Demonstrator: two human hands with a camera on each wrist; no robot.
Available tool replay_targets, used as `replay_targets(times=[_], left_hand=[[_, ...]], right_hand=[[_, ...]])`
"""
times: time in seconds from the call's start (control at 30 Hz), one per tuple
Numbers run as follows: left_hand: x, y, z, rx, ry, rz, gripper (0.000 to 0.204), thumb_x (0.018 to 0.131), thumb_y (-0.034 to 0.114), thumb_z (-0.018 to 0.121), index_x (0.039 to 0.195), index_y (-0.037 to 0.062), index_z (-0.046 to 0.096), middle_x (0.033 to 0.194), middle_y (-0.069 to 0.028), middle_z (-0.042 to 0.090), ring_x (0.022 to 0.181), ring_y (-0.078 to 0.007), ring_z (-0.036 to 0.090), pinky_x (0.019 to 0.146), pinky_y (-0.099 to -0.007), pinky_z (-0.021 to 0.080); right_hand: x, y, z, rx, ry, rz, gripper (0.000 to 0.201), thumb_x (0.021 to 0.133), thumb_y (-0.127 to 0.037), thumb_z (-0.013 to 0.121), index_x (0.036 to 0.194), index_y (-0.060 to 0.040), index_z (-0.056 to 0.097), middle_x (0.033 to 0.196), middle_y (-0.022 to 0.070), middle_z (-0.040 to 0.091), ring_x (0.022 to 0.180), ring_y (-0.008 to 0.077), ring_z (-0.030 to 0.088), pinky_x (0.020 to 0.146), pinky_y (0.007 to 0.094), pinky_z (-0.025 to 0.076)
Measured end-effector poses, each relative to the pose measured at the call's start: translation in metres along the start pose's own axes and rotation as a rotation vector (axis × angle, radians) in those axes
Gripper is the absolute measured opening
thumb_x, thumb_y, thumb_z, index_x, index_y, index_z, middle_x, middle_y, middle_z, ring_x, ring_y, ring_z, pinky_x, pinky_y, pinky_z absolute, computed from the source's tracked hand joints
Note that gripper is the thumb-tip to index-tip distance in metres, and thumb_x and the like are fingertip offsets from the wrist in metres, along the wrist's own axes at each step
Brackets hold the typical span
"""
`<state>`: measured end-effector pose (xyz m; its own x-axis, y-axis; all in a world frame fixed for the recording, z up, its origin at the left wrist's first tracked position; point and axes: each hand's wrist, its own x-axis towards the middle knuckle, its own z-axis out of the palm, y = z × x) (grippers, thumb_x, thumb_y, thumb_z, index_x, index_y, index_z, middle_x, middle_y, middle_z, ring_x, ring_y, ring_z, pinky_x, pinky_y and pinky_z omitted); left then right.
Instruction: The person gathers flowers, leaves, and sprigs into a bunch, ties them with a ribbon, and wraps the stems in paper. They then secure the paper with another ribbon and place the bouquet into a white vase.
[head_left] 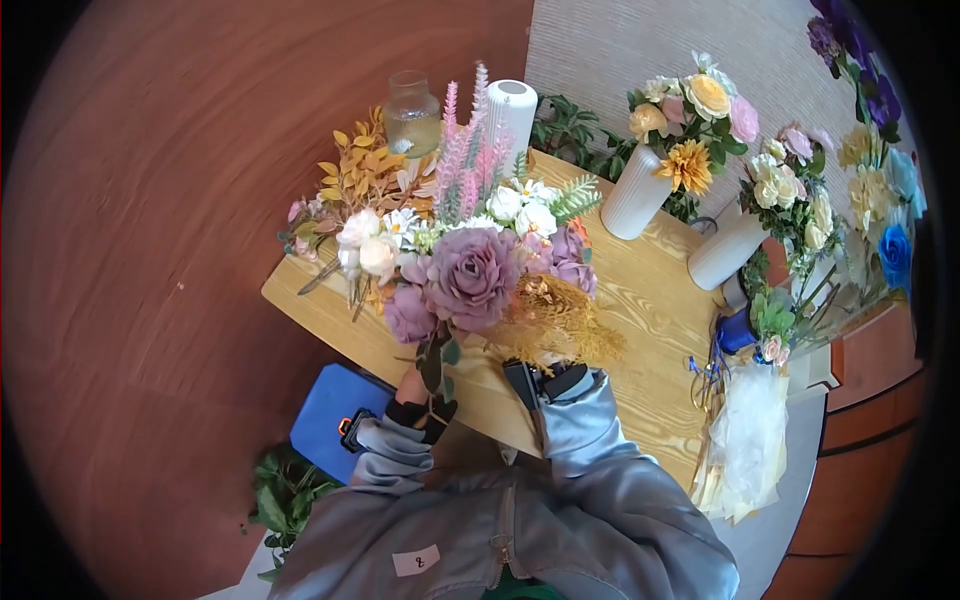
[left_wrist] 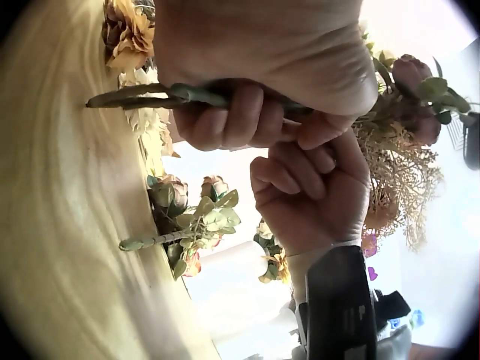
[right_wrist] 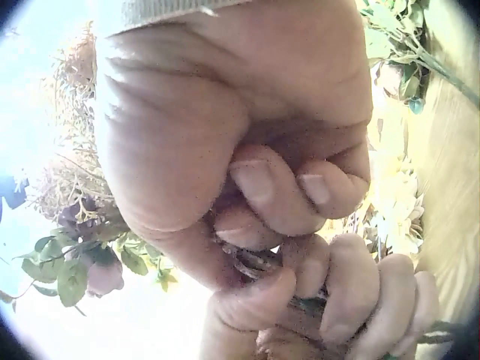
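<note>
A bouquet of mauve roses, white blooms and a golden spray spreads over my hands in the head view. My left hand wraps its fingers round the bundled green stems, whose ends stick out past the little finger. Close against it, my right hand has its fingers curled and pinches thin stems between thumb and forefinger. The left fingers meet the right fingertips there. Flower heads hide most of the right hand in the head view.
White ribbed vases with flowers stand at the back right. A glass jar and a white vase are at the far left. Golden leaves lie beyond the bouquet. Blue ribbon and wrapping sheets lie along the right edge.
</note>
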<state>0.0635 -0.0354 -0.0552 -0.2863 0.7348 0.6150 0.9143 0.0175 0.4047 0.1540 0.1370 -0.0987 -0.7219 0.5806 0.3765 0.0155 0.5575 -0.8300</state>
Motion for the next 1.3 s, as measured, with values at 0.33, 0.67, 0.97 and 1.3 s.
replay_targets(times=[0.33, 0.67, 0.97, 1.3], left_hand=[[0.034, 0.034, 0.005, -0.524, 0.12, -0.307, 0.04, 0.077, 0.006, 0.05, 0.115, -0.0016, 0.039, 0.103, -0.016, 0.05, 0.093, -0.0283, 0.05, 0.08, -0.0344, 0.039], [0.016, -0.009, 0.06, -0.892, 0.215, -0.485, 0.054, 0.071, 0.012, 0.058, 0.116, -0.0071, 0.034, 0.106, -0.0232, 0.049, 0.092, -0.0394, 0.049, 0.078, -0.0427, 0.039], [-0.009, -0.047, 0.082, -0.389, 0.269, -0.21, 0.04, 0.073, 0.011, 0.054, 0.108, -0.0043, 0.044, 0.093, -0.0181, 0.056, 0.077, -0.0361, 0.053, 0.072, -0.0401, 0.042], [0.013, -0.027, 0.029, -0.86, -0.003, -0.279, 0.019, 0.081, 0.003, 0.047, 0.099, 0.0045, 0.052, 0.089, -0.0036, 0.056, 0.08, -0.013, 0.054, 0.068, -0.0266, 0.046]], right_hand=[[-0.014, -0.06, -0.037, -0.354, -0.105, 0.085, 0.043, 0.083, -0.038, 0.048, 0.115, -0.0107, 0.045, 0.102, 0.0056, 0.051, 0.094, 0.0209, 0.048, 0.079, 0.0332, 0.041], [-0.01, 0.003, 0.027, 0.124, -0.43, -0.158, 0.045, 0.088, -0.029, 0.04, 0.126, -0.0064, 0.034, 0.124, 0.0097, 0.038, 0.114, 0.0213, 0.035, 0.094, 0.0319, 0.03], [0.016, -0.099, -0.036, 0.169, -0.471, -0.022, 0.04, 0.083, -0.023, 0.052, 0.117, -0.0045, 0.045, 0.119, 0.0096, 0.046, 0.109, 0.0206, 0.043, 0.095, 0.0309, 0.032], [0.019, -0.169, -0.066, 0.152, -0.174, -0.331, 0.037, 0.072, -0.008, 0.064, 0.105, 0.0023, 0.051, 0.095, 0.0148, 0.058, 0.085, 0.0221, 0.053, 0.077, 0.032, 0.043]])
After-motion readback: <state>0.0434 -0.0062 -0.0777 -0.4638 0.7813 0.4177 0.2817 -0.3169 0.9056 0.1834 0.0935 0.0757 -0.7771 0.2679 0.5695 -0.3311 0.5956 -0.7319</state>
